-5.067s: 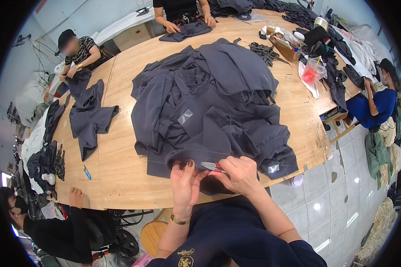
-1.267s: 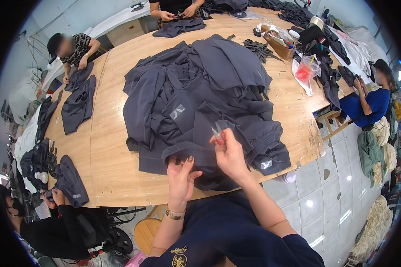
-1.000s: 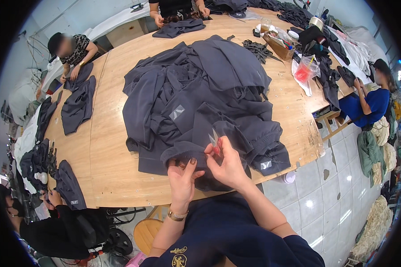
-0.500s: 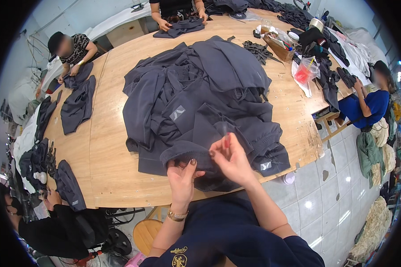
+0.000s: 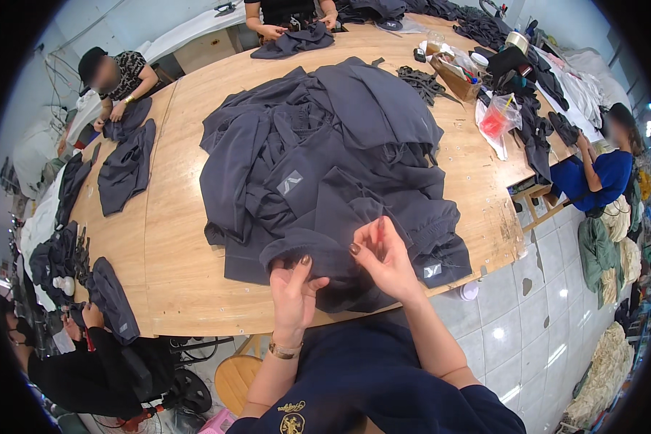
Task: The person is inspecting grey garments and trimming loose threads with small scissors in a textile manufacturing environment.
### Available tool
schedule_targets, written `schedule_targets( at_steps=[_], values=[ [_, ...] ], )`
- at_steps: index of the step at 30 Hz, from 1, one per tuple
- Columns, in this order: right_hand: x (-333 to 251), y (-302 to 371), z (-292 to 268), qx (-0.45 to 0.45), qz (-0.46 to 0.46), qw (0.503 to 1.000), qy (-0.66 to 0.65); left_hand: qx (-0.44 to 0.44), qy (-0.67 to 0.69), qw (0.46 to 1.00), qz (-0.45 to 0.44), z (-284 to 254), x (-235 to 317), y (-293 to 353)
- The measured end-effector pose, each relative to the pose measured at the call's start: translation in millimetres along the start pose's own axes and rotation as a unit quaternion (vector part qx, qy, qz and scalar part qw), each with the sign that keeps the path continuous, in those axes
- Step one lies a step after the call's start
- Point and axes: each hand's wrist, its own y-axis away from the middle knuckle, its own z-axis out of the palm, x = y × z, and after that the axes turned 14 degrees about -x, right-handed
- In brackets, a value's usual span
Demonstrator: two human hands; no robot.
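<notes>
A heap of dark grey garments [image 5: 369, 108] covers the middle of the wooden table in front of me. At its near edge, my left hand [image 5: 291, 289] is closed on the gathered, elasticated edge of a dark grey garment [image 5: 304, 249], thumb on top and fingers underneath. My right hand [image 5: 387, 264] is just to the right, above the same garment, with thumb and fingers pinched together. A small reddish thing shows at its fingers, too blurred to name. A light patch [image 5: 290, 183] lies on the cloth beyond my hands, and another patch [image 5: 432, 271] to the right.
Co-workers handle dark cloth around the wooden table [image 5: 177, 239]. At the far right stand a box of small items [image 5: 456, 78] and a bagged red drink [image 5: 495, 119]. A wooden stool [image 5: 237, 382] is below the near edge, left of me. Cloth piles lie at the right.
My right hand has shifted slightly right, away from my left hand. The left keeps its hold on the garment edge. The co-workers' hands have moved a little.
</notes>
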Motion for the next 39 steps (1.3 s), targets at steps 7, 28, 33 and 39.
schedule_targets(
  at_steps=[7, 28, 33, 39],
  values=[
    [-5, 11, -3, -0.036, -0.042, 0.858, 0.510, 0.018, 0.008, 1.000, -0.001, -10, 4, -3],
    [-7, 9, -4, -0.054, -0.040, 0.846, 0.529, -0.004, -0.049, 0.999, -0.006, -7, 4, -1],
    [5, -3, 12, 0.002, -0.018, 0.940, 0.341, -0.017, -0.067, 0.998, 0.002, -3, -3, 2],
    [14, -13, 6, 0.037, 0.058, 0.973, 0.221, -0.009, -0.084, 0.996, 0.011, -2, -6, 3]
  ],
)
